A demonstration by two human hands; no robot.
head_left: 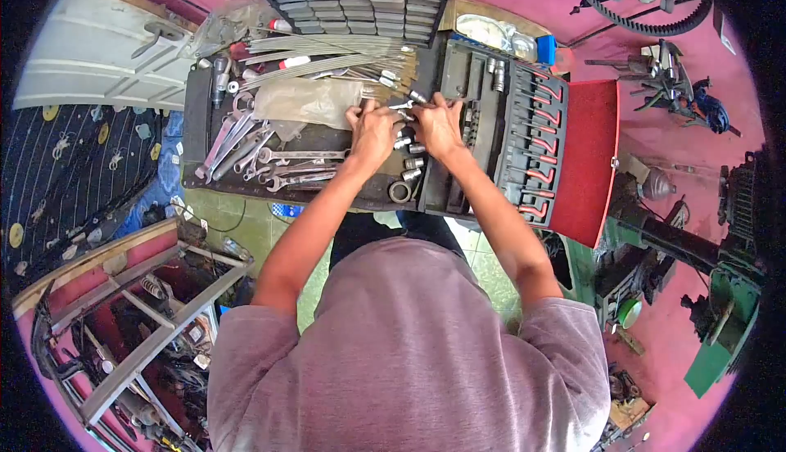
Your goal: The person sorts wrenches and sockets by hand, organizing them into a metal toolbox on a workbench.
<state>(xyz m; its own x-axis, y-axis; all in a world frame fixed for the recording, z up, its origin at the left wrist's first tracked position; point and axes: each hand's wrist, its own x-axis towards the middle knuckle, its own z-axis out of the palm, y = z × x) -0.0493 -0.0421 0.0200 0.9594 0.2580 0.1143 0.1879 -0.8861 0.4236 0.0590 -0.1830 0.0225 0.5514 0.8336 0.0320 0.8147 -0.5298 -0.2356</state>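
Observation:
My left hand (374,137) is over the bench, fingers curled beside a clear plastic bag (303,101). Close to its right, my right hand (440,130) bends its fingers at the edge of the black tool case (454,67). A small shiny metal piece (402,106), perhaps a wrench end, shows between the two hands and touches the right fingertips. What the left fingers hold is hidden. Chrome sockets (413,163) lie just below the hands, with a large ring-shaped part (399,192) nearer me. Several combination wrenches (303,155) lie to the left.
Long thin metal rods (319,55) lie behind the bag. A grey drawer cabinet (360,10) stands at the back. The case's right section holds red-and-grey tools (536,137), beside its red lid (583,165). A metal frame (155,313) stands at lower left.

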